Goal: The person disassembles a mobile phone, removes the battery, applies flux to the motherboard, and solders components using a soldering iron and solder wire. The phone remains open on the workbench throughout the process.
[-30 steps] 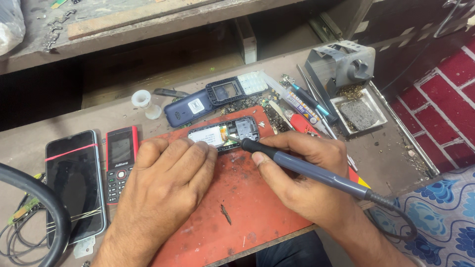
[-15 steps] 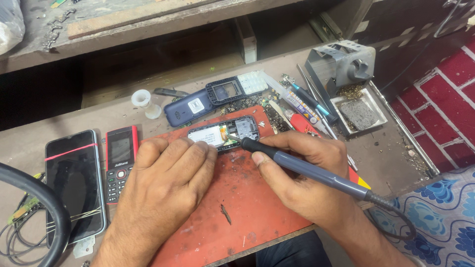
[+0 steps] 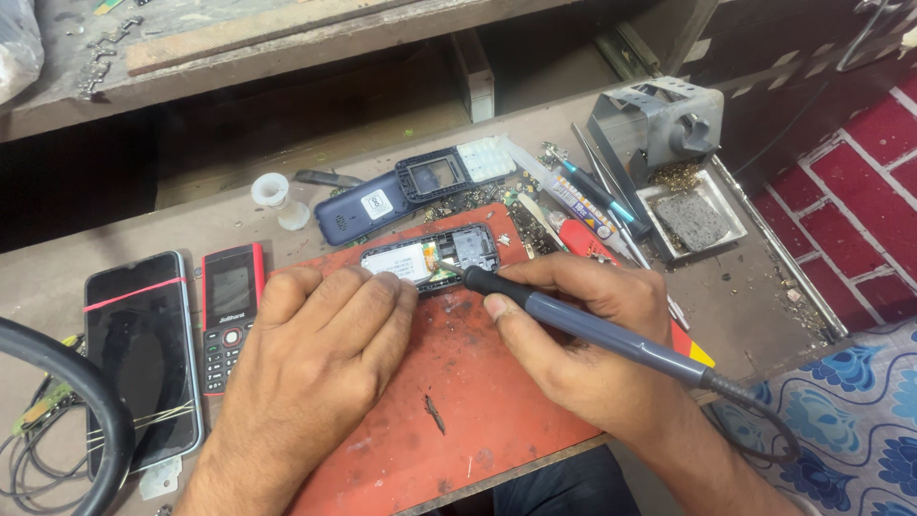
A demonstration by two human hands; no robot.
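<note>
An opened small phone [image 3: 432, 256] with its circuit board bare lies on a red work mat [image 3: 458, 401]. My left hand [image 3: 320, 358] rests flat on the mat, its fingertips pressing on the phone's near edge. My right hand [image 3: 583, 349] grips a grey soldering iron [image 3: 592, 330] like a pen. The iron's tip touches the board near the phone's middle. Its cable runs off to the lower right.
A dark blue phone back and a black front frame [image 3: 401, 191] lie behind the mat. A soldering stand with a sponge tray [image 3: 683, 162] stands at the right, tools [image 3: 587, 196] beside it. A red keypad phone [image 3: 229, 311] and a black smartphone [image 3: 141, 358] lie at the left.
</note>
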